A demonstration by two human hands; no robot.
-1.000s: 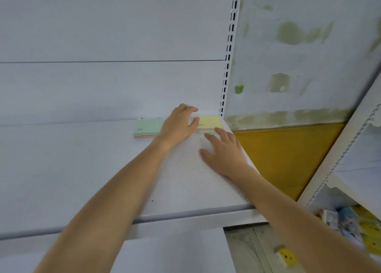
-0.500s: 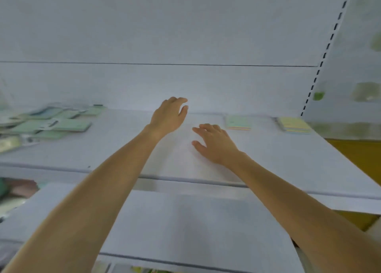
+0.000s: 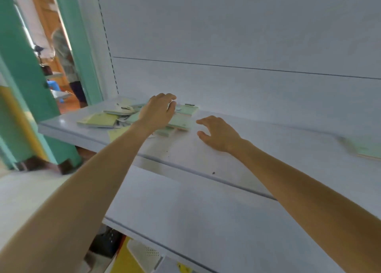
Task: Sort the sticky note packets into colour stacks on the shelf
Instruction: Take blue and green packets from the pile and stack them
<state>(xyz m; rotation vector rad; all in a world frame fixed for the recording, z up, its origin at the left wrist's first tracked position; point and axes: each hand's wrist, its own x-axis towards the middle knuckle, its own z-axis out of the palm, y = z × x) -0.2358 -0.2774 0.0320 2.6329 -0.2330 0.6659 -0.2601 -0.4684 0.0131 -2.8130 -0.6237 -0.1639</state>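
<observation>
A loose pile of sticky note packets (image 3: 181,119), green and yellow, lies at the left end of the white shelf (image 3: 268,140). One yellow packet (image 3: 99,120) sits at the pile's left edge. My left hand (image 3: 157,112) hovers over the pile with fingers loosely spread, holding nothing that I can see. My right hand (image 3: 218,133) is just right of the pile, low over the bare shelf, fingers relaxed and empty. A blurred green packet stack (image 3: 365,150) lies at the far right of the shelf.
A lower white shelf (image 3: 195,221) juts out below. A perforated upright (image 3: 107,45) bounds the shelf on the left, beside a green door frame (image 3: 82,45). A person stands in the doorway beyond. Yellow and white items sit under the lower shelf.
The view swung left from the sorted green and yellow stacks to the unsorted pile. Both hands moved left along the shelf; my left hand is now over the pile.
</observation>
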